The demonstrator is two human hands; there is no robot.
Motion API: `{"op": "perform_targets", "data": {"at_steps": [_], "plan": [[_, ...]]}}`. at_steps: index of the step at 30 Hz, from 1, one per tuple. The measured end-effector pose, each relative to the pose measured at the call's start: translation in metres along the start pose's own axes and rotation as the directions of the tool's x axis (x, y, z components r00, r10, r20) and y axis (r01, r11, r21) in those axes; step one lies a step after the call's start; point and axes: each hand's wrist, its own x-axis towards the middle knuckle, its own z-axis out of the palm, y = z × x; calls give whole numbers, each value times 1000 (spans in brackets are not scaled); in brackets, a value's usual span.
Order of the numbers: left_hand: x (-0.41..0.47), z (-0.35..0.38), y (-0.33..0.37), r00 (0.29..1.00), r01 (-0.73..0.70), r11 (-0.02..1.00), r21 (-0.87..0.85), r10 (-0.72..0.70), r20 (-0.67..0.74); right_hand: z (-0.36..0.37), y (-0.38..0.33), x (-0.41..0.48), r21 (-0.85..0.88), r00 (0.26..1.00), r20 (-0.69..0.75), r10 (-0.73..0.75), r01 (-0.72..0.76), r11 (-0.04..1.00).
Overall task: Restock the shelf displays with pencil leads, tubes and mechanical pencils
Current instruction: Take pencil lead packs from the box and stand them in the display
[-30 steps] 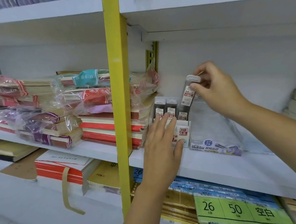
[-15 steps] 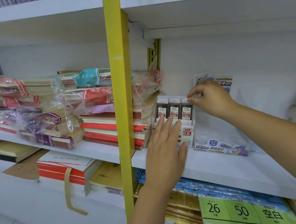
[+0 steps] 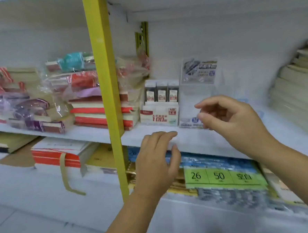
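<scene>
A small white display box [image 3: 158, 115] stands on the white shelf [image 3: 196, 140], with three dark pencil lead tubes [image 3: 161, 92] upright in its back row. Right of it stands a clear plastic display stand [image 3: 193, 99] with a printed header card [image 3: 199, 70]; it looks empty. My left hand [image 3: 157, 159] hovers in front of the shelf's edge, below the box, fingers loosely curled and holding nothing. My right hand [image 3: 231, 118] hangs in front of the clear stand, fingers relaxed and empty.
A yellow upright post [image 3: 106, 94] splits the shelving. Wrapped notebook stacks [image 3: 87, 95] fill the shelf to the left, and pale stacks [image 3: 297, 89] lie at far right. Below are blue packs with green price labels [image 3: 221, 176] and more notebooks [image 3: 56, 154].
My right hand set the third lead tube into the box's row, let go and drew back. My left hand came off the box front and dropped to the shelf edge.
</scene>
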Motion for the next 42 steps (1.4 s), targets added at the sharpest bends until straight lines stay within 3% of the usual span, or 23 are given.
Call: {"op": "perform_targets", "data": {"at_steps": [2, 4, 7, 11, 14, 17, 27, 33, 37, 42], "plan": [[-44, 4, 4, 975, 30, 1000, -9, -27, 221, 5, 15, -49, 96, 978, 126, 164, -176, 980], [-104, 8, 2, 860, 173, 985, 13, -157, 486, 22, 47, -108, 91, 910, 229, 345, -373, 923], [-201, 17, -6, 533, 421, 895, 146, -374, 759, 59, 109, -212, -34, 704, 333, 627, -655, 755], [-300, 31, -9, 51, 674, 625, 393, -571, 820, 100, 177, -315, -232, 416, 376, 828, -823, 519], [-340, 41, -6, -120, 746, 486, 455, -574, 810, 118, 206, -350, -324, 307, 410, 859, -832, 451], [-354, 50, -8, -143, 784, 434, 444, -570, 809, 137, 224, -363, -365, 289, 417, 862, -815, 450], [-362, 53, -15, -123, 868, 329, 372, -582, 803, 191, 265, -364, -711, 363, 274, 891, -547, 441], [-365, 53, -15, -144, 859, 319, 400, -599, 787, 207, 269, -361, -621, 407, 315, 858, -595, 510], [-367, 54, -16, -152, 868, 295, 400, -609, 779, 205, 272, -359, -479, 279, 410, 868, -744, 466], [-369, 53, -16, -162, 876, 283, 390, -589, 791, 199, 275, -361, -271, 207, 471, 857, -891, 364]]}}
